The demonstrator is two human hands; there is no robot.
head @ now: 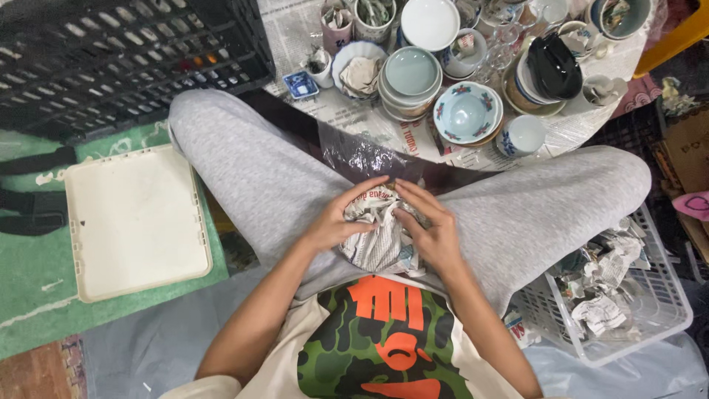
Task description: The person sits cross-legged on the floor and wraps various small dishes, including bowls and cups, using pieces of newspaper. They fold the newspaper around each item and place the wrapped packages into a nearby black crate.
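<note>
We sit on the floor with our legs crossed, and a bundle of crumpled newspaper (380, 233) rests in our lap. Our left hand (341, 218) is curled around the left side of it, and our right hand (430, 229) presses on the right side, fingers bent over the top. Both hands are grasping the paper bundle. We cannot see what is inside the paper; it is all covered.

A piece of clear plastic wrap (362, 155) lies on our legs just past the bundle. Past our knees, lots of bowls and cups (467, 111) stand close together on spread newspaper, some stacked, many touching. A white basket (650, 310) with paper scraps sits by our right leg. A white tray (133, 222) lies on a green mat by our left leg, and a black crate (118, 52) is behind it.

What could go wrong? If something breakable is in the paper, squeezing hard might crack it. The bundle could roll off our lap if we let go. And the dishes are so crowded that a knee or elbow bumping them could knock a stack over.
</note>
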